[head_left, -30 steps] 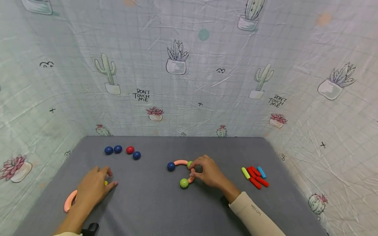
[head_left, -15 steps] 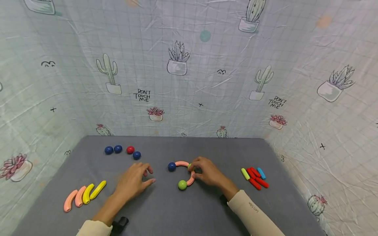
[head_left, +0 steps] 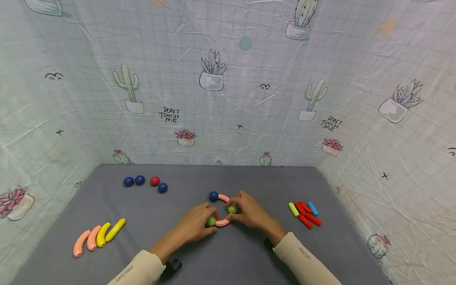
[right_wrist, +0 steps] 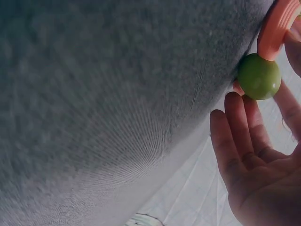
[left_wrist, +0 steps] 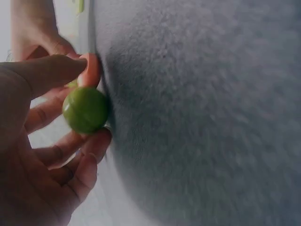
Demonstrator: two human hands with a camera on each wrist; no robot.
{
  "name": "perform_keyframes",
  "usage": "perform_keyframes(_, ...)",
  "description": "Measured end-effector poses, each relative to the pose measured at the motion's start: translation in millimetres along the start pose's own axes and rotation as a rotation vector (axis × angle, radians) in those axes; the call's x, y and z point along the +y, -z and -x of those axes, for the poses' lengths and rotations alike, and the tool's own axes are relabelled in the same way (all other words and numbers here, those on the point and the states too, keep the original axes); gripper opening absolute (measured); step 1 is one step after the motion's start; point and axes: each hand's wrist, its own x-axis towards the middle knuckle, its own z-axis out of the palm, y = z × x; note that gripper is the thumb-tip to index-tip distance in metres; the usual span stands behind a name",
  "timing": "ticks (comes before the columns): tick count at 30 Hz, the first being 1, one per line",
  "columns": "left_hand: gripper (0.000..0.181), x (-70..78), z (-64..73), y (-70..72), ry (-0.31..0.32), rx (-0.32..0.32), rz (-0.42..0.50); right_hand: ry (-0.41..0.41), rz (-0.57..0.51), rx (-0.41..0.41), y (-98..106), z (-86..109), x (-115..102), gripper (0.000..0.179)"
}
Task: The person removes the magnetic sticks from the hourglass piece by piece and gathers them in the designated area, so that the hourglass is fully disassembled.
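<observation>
A curved chain of balls and bent rods lies on the grey table in the head view. It runs from a blue ball (head_left: 213, 196) through a pink curved rod (head_left: 223, 198) to a green ball (head_left: 232, 209), then another pink curved rod (head_left: 223, 223) to a second green ball (head_left: 210, 221). My left hand (head_left: 194, 223) grips that second green ball, its thumb lying against the adjoining pink rod in the left wrist view. With thumb and index finger my right hand (head_left: 251, 209) holds the other green ball; its remaining fingers extend below the ball in the right wrist view.
Pink rods (head_left: 81, 243) and yellow rods (head_left: 103, 234) lie at the left. Blue balls (head_left: 162, 187) and a red ball (head_left: 154, 181) sit at the back left. Red sticks (head_left: 305, 220), a yellow-green stick (head_left: 293, 209) and a blue stick (head_left: 312, 208) lie at the right. A printed cloth (head_left: 228, 103) hangs behind.
My left hand has come rightward from beside the yellow rods and taken hold of the near green ball. The chain has turned, that ball shifting leftward and the blue ball rightward. My right hand keeps its hold.
</observation>
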Motion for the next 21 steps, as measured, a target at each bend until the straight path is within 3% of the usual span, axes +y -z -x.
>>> perform_keyframes(6, 0.020, 1.6, -5.4, -7.0, -0.027, 0.056, -0.041, -0.011, -0.009, 0.018, -3.5, 0.7, -1.2, 0.033)
perform_keyframes(13, 0.021, -2.5, -4.9, -8.2, 0.025, 0.086, -0.033, -0.027, -0.030, 0.039, -4.7, 2.7, -2.3, 0.031)
perform_keyframes(17, 0.021, -9.5, 0.1, -2.9, 0.040, 0.102, 0.023, -0.032, -0.028, 0.047, -4.7, 3.2, -2.0, 0.031)
perform_keyframes(21, 0.019, -23.4, 8.9, 10.9, 0.081, 0.131, 0.088, -0.026, -0.030, 0.045, -4.0, 5.7, -1.1, 0.029)
